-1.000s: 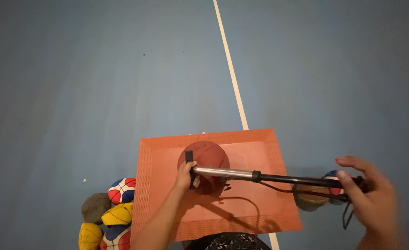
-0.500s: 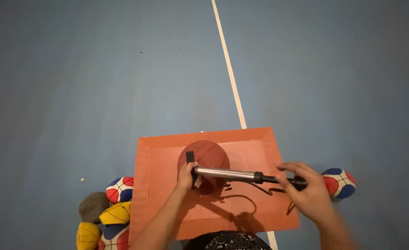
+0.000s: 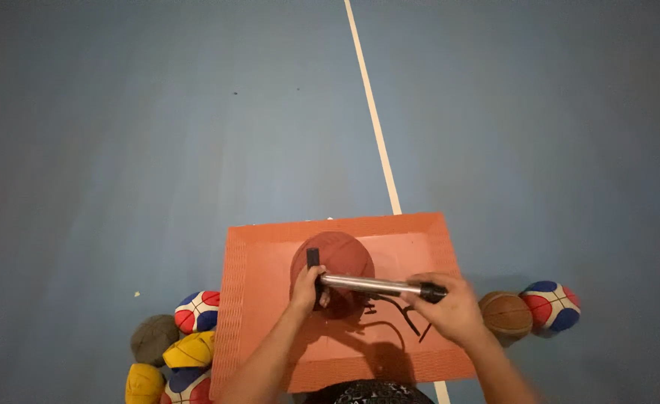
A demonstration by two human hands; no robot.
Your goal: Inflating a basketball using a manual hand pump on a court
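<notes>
A brown basketball (image 3: pixel 339 258) rests on an orange mat (image 3: pixel 259 299). Across its top lies a slim silver hand pump (image 3: pixel 367 284). My left hand (image 3: pixel 307 288) grips the pump's black front end over the ball. My right hand (image 3: pixel 449 307) is wrapped around the black handle end, pushed in close to the barrel. A thin black hose (image 3: pixel 401 314) loops below the pump over the mat.
A heap of flat, deflated balls (image 3: pixel 173 352) in yellow, grey and red-white-blue lies left of the mat. A brown ball (image 3: pixel 505 314) and a red-white-blue ball (image 3: pixel 550 305) sit to the right. A white line (image 3: pixel 371 112) crosses the blue floor.
My right hand has pushed the pump handle leftward toward the ball, and the extended rod has slid into the barrel. The left hand and the ball have stayed in place.
</notes>
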